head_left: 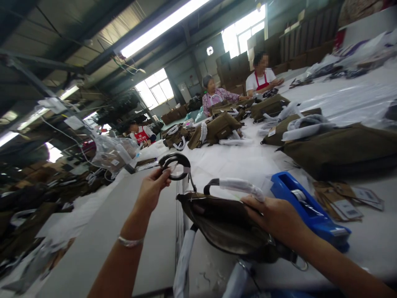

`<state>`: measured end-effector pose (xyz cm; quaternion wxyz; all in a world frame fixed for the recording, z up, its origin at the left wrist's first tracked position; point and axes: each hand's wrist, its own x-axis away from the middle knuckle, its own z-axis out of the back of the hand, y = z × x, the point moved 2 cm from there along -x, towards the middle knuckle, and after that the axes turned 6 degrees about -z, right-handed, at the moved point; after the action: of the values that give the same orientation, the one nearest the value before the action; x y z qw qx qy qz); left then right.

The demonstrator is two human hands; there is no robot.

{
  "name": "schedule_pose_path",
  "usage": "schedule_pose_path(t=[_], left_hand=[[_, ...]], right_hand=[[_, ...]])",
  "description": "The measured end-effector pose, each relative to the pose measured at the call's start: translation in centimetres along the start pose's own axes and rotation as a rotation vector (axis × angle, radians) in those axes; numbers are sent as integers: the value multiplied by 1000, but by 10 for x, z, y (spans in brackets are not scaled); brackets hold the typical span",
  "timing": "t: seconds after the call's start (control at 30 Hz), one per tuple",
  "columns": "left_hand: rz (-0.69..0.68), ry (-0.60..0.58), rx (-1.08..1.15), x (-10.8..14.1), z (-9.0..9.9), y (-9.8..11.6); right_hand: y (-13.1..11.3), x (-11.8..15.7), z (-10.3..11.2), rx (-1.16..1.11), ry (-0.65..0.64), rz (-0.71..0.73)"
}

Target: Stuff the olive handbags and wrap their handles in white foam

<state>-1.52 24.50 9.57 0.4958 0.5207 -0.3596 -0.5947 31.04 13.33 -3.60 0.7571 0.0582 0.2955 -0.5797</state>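
An olive-brown handbag (228, 221) lies in front of me with its top open and its dark inside showing. My left hand (152, 188) is closed on a coiled dark strap (186, 176), lifted to the left of the bag; a thin end of the strap runs down to the bag's corner. At the far rim, my right hand (274, 213) grips the bag near its wrapped handle (237, 184), the thumb side over the edge. A second handle in white wrapping (185, 263) hangs down on the near side.
A blue tape dispenser (305, 211) stands right of the bag, beside brown paper tags (336, 200). More olive bags (341, 149) with wrapped handles lie across the table. Several co-workers (262, 76) are at the far side. A pale board (124, 231) lies at left.
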Motion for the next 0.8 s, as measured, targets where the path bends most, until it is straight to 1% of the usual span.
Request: schedule_pose_path(t=[0.07,0.1,0.17,0.23,0.33,0.4,0.43,0.47,0.5,0.53,0.57,0.6,0.63,0.67,0.73,0.8], left_hand=[[23,-2,-6,-12,-12,-12],[38,-22,-16,-17,-19,-17],[66,-93,-47,-23,-32,-24],[73,-169,-94,-25,-44,-26],[0,-217,-191,-13,-53,-16],[-68,-250,-254,5,-55,-1],[-97,-317,-285,18,-57,8],[-125,-428,-317,31,-59,15],[-154,-595,-357,46,-63,21],[-224,-810,-430,61,-68,24],[-309,-979,-513,75,-74,24],[-405,-1112,-614,87,-79,21],[-501,-1185,-729,96,-84,14],[-582,-1200,-854,102,-90,4],[-679,-1176,-1087,109,-100,-19],[-707,-1139,-1227,112,-109,-37]], right_hand=[[0,0,0,-7,-11,2],[0,0,0,-6,-15,5],[0,-1,1,0,-19,15],[0,-3,1,-4,-27,21],[1,-6,2,-11,-47,11],[3,-8,2,-14,-66,-8],[5,-9,2,-17,-75,-21],[8,-11,2,-21,-85,-33],[10,-12,2,-30,-100,-44],[13,-14,2,-42,-122,-49],[15,-17,2,-51,-149,-49],[16,-20,2,-53,-182,-46],[17,-24,3,-44,-222,-41],[17,-28,4,-19,-264,-38],[15,-37,8,73,-347,-54],[11,-43,15,182,-416,-107]])
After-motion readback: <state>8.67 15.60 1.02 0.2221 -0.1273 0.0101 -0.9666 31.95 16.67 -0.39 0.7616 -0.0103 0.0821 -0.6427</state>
